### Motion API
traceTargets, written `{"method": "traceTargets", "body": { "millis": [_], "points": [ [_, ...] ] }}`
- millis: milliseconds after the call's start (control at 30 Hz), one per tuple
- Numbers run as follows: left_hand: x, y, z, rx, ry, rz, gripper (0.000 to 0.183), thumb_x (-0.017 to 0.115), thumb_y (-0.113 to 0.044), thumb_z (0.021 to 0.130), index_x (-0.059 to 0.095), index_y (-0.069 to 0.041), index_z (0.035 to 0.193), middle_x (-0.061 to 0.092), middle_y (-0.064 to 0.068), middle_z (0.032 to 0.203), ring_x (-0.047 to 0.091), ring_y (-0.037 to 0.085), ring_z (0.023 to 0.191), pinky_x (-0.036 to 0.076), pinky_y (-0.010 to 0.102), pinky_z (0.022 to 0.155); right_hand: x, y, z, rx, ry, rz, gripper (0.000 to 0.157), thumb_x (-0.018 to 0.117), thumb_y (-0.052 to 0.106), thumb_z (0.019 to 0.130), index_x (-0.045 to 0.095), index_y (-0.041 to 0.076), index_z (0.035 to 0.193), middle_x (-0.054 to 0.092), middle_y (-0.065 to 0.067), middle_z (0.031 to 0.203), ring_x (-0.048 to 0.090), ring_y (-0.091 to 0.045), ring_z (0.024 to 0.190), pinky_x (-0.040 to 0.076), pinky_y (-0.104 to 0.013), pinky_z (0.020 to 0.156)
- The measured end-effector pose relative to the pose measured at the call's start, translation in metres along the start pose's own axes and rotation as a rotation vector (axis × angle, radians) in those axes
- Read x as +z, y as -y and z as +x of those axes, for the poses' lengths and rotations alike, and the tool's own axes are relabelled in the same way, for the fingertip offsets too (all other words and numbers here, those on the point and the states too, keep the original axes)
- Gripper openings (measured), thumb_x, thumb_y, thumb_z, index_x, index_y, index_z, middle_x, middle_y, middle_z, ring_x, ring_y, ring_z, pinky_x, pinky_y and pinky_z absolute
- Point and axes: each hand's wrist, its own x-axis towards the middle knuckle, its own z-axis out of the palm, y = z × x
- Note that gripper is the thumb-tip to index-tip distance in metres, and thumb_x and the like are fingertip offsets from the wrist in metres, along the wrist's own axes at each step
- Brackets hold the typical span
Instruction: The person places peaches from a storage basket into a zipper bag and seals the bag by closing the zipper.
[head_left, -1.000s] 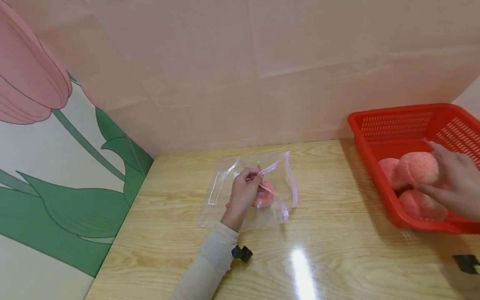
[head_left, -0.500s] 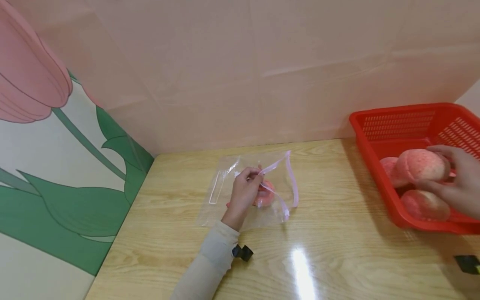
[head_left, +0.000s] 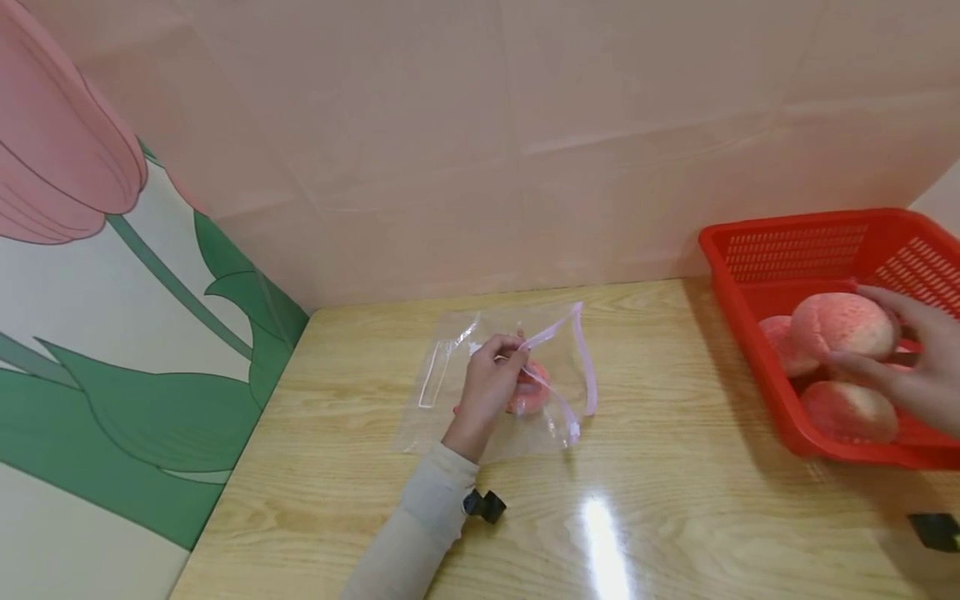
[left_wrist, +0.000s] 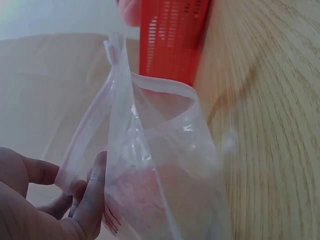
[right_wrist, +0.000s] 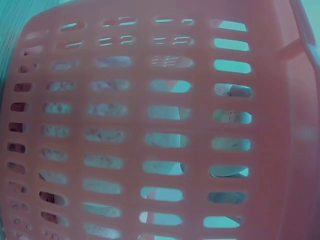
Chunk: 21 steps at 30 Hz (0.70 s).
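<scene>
The left hand (head_left: 487, 385) pinches the pink zip strip of a clear plastic bag (head_left: 450, 367), with fingers curled around the thin, floppy edge. The bag is see-through and crinkly, and its mouth stands open just past the fingertips. Inside the bag, right under the hand, sits a round pink peach (head_left: 529, 392). The bag lies on the smooth, shiny wooden counter (head_left: 675, 500).

The right hand (head_left: 911, 367) is well apart from the left one, off to its right. It holds a fuzzy, round pink peach on top (head_left: 843, 323), with its fingers and thumb bent around it. This peach is over a red plastic basket (head_left: 787, 250) with many little slots in its walls. Two more peaches rest in the basket, one below the hand (head_left: 847, 410) and one beside the held peach (head_left: 783, 346).

The right wrist view shows only the slotted red basket wall (right_wrist: 165, 125), very close and blurry.
</scene>
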Motion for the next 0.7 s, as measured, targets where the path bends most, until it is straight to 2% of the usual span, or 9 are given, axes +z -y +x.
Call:
{"method": "traceTargets", "body": {
  "millis": [167, 300, 500, 600, 633, 700],
  "points": [
    [-0.001, -0.002, 0.0, 0.025, -0.024, 0.01, 0.015, 0.06, -0.006, 0.096, 0.066, 0.003, 0.107, 0.06, 0.004, 0.086, 0.064, 0.01, 0.06, 0.062, 0.028, 0.062, -0.001, 0.011, -0.004, 0.006, -0.004, 0.016, 0.093, 0.073, 0.023, 0.09, 0.014, 0.005, 0.159, 0.033, -0.039, 0.147, 0.041, -0.057, 0.109, 0.047, -0.065, 0.076],
    [-0.003, -0.005, -0.001, 0.039, -0.034, -0.004, 0.015, 0.061, -0.005, 0.095, 0.066, 0.004, 0.106, 0.062, 0.009, 0.086, 0.064, 0.009, 0.059, 0.063, 0.029, 0.063, -0.001, 0.02, -0.006, -0.001, -0.003, 0.034, 0.092, 0.074, 0.022, 0.09, 0.015, 0.005, 0.159, 0.032, -0.038, 0.149, 0.04, -0.057, 0.11, 0.043, -0.063, 0.079],
    [-0.006, -0.01, -0.003, 0.046, -0.026, -0.044, 0.016, 0.062, -0.006, 0.095, 0.065, 0.006, 0.106, 0.062, 0.012, 0.085, 0.063, 0.01, 0.06, 0.063, 0.031, 0.064, 0.0, 0.03, -0.011, 0.01, 0.042, 0.048, 0.096, 0.076, 0.028, 0.088, 0.015, 0.008, 0.159, 0.033, -0.037, 0.146, 0.041, -0.055, 0.107, 0.056, -0.059, 0.067],
    [-0.006, -0.011, -0.003, 0.045, -0.019, -0.055, 0.017, 0.062, -0.006, 0.095, 0.065, 0.006, 0.107, 0.062, 0.012, 0.086, 0.063, 0.01, 0.061, 0.063, 0.032, 0.065, 0.002, 0.038, -0.011, 0.016, 0.074, 0.043, 0.098, 0.077, 0.032, 0.086, 0.015, 0.009, 0.159, 0.035, -0.036, 0.143, 0.042, -0.055, 0.106, 0.059, -0.058, 0.066],
    [-0.006, -0.011, -0.003, 0.046, -0.02, -0.058, 0.017, 0.062, -0.006, 0.095, 0.065, 0.006, 0.107, 0.062, 0.011, 0.086, 0.063, 0.01, 0.061, 0.063, 0.033, 0.065, 0.002, 0.042, -0.012, 0.019, 0.082, 0.036, 0.099, 0.077, 0.034, 0.086, 0.015, 0.01, 0.159, 0.035, -0.036, 0.143, 0.041, -0.056, 0.107, 0.056, -0.065, 0.071],
    [-0.007, -0.012, -0.002, 0.043, -0.02, -0.071, 0.017, 0.062, -0.005, 0.095, 0.065, 0.007, 0.108, 0.062, 0.011, 0.086, 0.063, 0.01, 0.06, 0.064, 0.034, 0.065, 0.002, 0.051, -0.011, 0.016, 0.086, 0.033, 0.099, 0.078, 0.033, 0.086, 0.015, 0.012, 0.16, 0.033, -0.036, 0.146, 0.041, -0.056, 0.11, 0.052, -0.07, 0.078]
  ]
}}
